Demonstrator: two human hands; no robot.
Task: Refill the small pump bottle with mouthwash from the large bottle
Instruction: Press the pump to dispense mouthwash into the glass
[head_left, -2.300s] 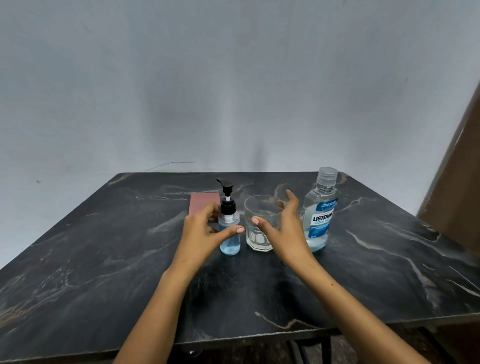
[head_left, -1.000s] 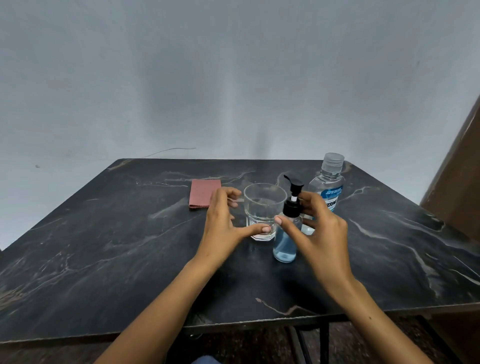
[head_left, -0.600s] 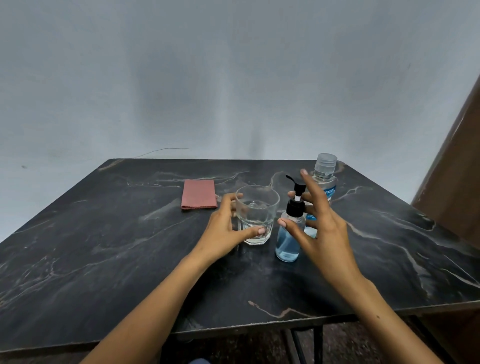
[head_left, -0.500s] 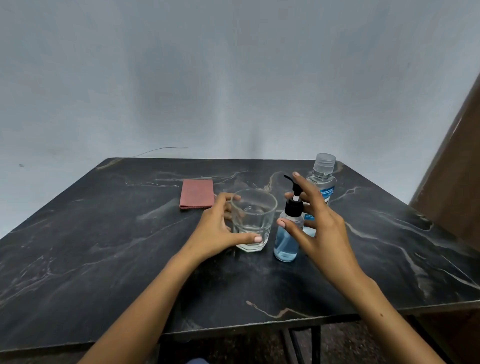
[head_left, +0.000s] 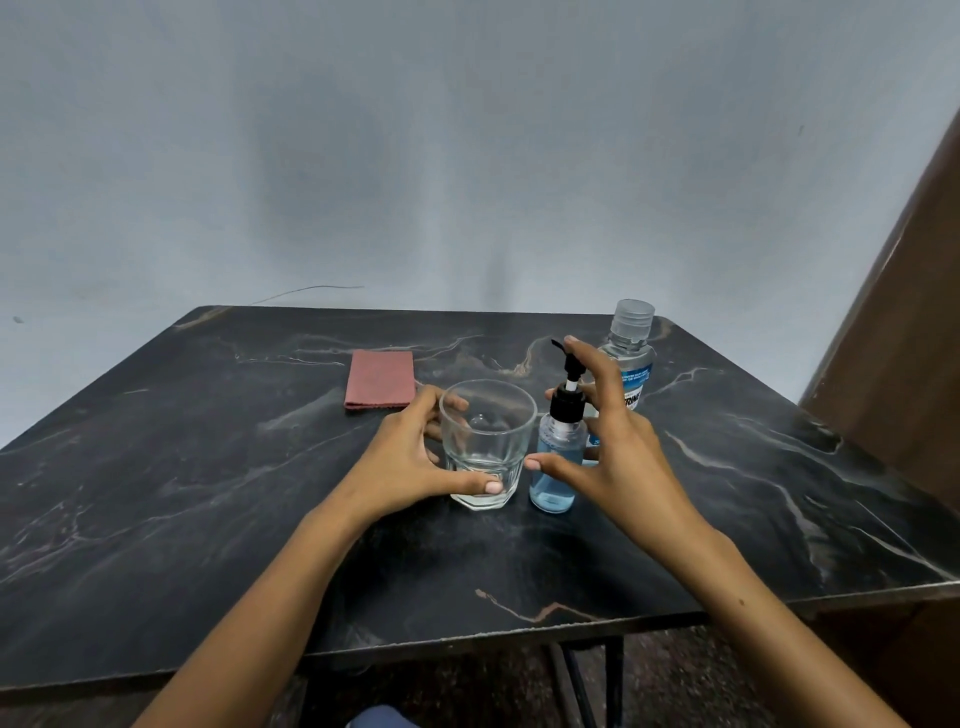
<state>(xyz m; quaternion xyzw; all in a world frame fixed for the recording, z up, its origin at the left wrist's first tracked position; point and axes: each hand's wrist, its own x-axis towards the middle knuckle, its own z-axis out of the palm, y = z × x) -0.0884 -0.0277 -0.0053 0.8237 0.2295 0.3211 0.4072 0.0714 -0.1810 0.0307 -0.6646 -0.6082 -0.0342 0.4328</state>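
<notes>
The small pump bottle (head_left: 555, 467), clear with blue liquid and a black pump, stands upright on the dark marble table (head_left: 208, 493). My right hand (head_left: 618, 457) curves around its right side with fingers spread. The thumb is in front of the bottle and the index tip is by the pump head. I cannot tell whether it touches. The large mouthwash bottle (head_left: 631, 332), clear-capped with a blue label, stands behind that hand and is partly hidden. My left hand (head_left: 410, 462) grips an empty drinking glass (head_left: 488, 441) just left of the pump bottle, thumb in front, fingers behind.
A folded pink cloth (head_left: 379, 385) lies flat behind the left hand. A brown wooden panel (head_left: 904, 374) rises beyond the table's right edge. The table's front edge runs just below my forearms.
The pump bottle was carried from the glass's left to its right and set down. My right hand's fingers spread off it. My left hand closed on the glass and drew it slightly nearer.
</notes>
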